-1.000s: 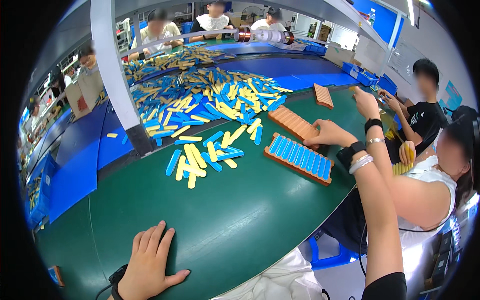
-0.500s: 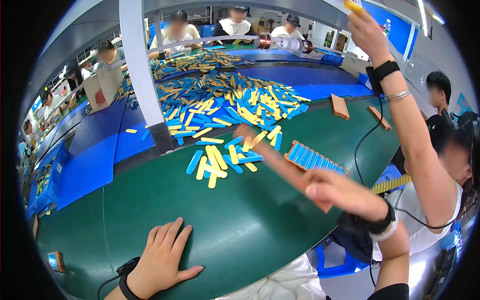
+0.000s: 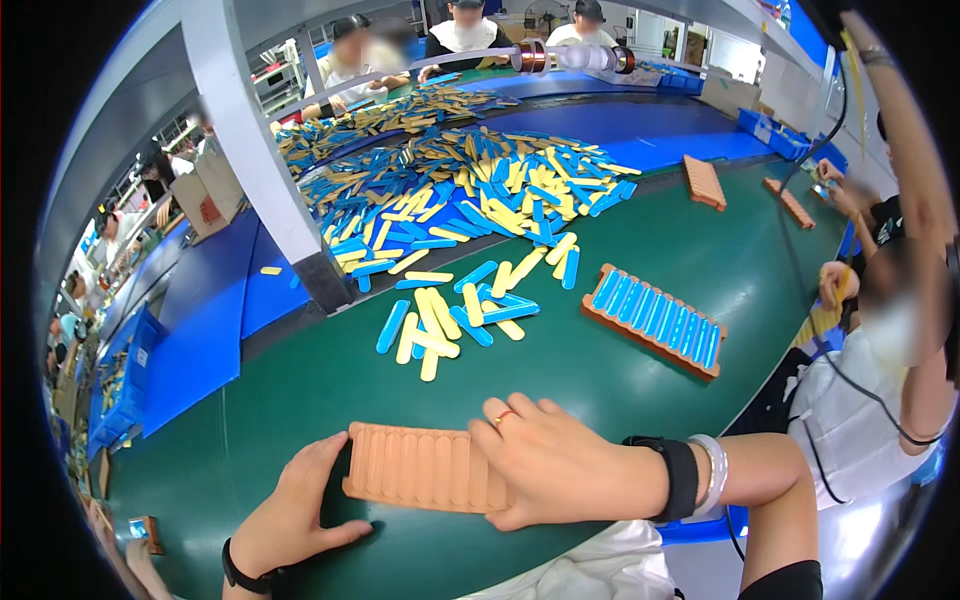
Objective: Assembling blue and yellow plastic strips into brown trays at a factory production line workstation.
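A terracotta-coloured tray with parallel grooves [image 3: 412, 468] lies on the green table [image 3: 300, 385] in front of me, its visible grooves bare. My right hand [image 3: 560, 468] is closed over the tray's right end and hides that part. At the other end is my left hand [image 3: 295, 512], thumb and fingers apart, the fingertips at the tray's upper left corner. Farther right sits a second grooved tray [image 3: 652, 358], its grooves filled with blue sticks [image 3: 655, 316]. A loose cluster of yellow and blue round-ended sticks [image 3: 433, 320] lies beyond my hands.
A large heap of similar sticks [image 3: 470, 185] covers the blue surface behind. A grey post [image 3: 245, 140] rises at left. Two more trays [image 3: 705, 182] lie at the far right. A blue bin [image 3: 125, 385] stands at left. A co-worker [image 3: 850, 400] sits close on the right.
My right hand has brought the grooved tray down from the right to the table before me. My left hand has shifted slightly to its left end. The co-worker's raised arm has moved right.
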The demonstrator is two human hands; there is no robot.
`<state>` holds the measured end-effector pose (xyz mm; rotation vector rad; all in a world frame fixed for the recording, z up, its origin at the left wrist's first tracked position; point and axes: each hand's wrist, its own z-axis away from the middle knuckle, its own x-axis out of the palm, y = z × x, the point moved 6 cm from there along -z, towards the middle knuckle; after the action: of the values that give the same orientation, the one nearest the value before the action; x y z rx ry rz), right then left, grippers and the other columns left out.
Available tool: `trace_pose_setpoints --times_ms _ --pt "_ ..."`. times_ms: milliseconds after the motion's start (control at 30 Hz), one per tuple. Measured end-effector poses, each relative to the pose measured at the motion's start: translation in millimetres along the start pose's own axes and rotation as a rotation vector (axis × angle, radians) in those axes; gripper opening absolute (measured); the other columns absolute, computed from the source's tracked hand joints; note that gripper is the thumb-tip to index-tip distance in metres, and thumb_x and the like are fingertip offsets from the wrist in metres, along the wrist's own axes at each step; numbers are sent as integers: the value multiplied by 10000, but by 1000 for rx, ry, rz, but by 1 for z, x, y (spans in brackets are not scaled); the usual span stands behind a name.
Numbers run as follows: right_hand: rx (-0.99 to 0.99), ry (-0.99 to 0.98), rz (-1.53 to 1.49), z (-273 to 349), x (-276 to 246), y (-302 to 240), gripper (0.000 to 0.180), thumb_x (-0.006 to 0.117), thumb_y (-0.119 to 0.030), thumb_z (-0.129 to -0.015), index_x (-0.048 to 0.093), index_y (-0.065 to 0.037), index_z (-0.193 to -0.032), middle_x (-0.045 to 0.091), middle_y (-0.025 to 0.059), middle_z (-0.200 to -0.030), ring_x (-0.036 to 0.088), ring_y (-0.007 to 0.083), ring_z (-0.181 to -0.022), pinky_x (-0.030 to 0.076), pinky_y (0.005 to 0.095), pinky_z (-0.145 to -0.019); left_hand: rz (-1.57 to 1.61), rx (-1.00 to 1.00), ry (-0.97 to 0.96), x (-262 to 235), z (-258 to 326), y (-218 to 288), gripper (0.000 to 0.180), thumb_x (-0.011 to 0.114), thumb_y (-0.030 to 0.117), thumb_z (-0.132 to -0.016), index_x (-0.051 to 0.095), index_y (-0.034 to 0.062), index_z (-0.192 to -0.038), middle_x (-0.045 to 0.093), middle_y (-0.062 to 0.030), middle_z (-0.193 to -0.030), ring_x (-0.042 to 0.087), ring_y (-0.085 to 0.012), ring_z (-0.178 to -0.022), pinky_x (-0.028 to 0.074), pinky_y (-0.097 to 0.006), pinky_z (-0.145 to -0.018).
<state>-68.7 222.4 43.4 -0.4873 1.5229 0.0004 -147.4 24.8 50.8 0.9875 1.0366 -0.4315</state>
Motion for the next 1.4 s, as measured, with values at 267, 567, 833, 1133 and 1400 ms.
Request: trace_pose_setpoints --times_ms 267,567,833,1133,1400 --pt "-113 201 50 -17 20 -2 649 684 -404 -616 510 65 -1030 440 98 -940 427 219 -882 396 310 -685 -240 -82 218 -38 -62 -10 660 615 134 -780 304 15 -1349 470 -210 -1209 494 -319 -1097 390 -367 -939" --pt "-174 193 34 -12 16 -1 655 643 -473 -685 496 60 -1036 442 101 -972 426 215 -858 388 292 -660 -149 -86 -17 -22 -202 -25 640 553 120 -814 229 11 -1355 500 -234 -1072 535 -296 -920 430 -357 -818" --pt "-156 215 46 -7 17 5 670 659 -486 -669 507 58 -1027 446 103 -1016 418 211 -866 383 282 -673 -187 -78 -142 -12 -224 49 863 635 420 -784 222 -111 -1325 455 -281 -1162 537 -335 -1004 438 -330 -855" --pt "-146 155 84 -8 17 4 680 660 -502 -668 506 57 -1024 442 97 -988 409 201 -863 374 271 -654 -278 62 -83 7 -235 70 494 675 200 -761 456 -59 -1120 523 -197 -1023 526 -344 -958 433 -373 -826" --pt "-145 184 55 -9 20 5 707 675 -481 -659 493 74 -1058 445 106 -995 424 215 -889 391 280 -659 -339 73 -17 14 -230 68 258 588 45 -738 442 -58 -925 518 -228 -888 530 -374 -889 436 -409 -768"
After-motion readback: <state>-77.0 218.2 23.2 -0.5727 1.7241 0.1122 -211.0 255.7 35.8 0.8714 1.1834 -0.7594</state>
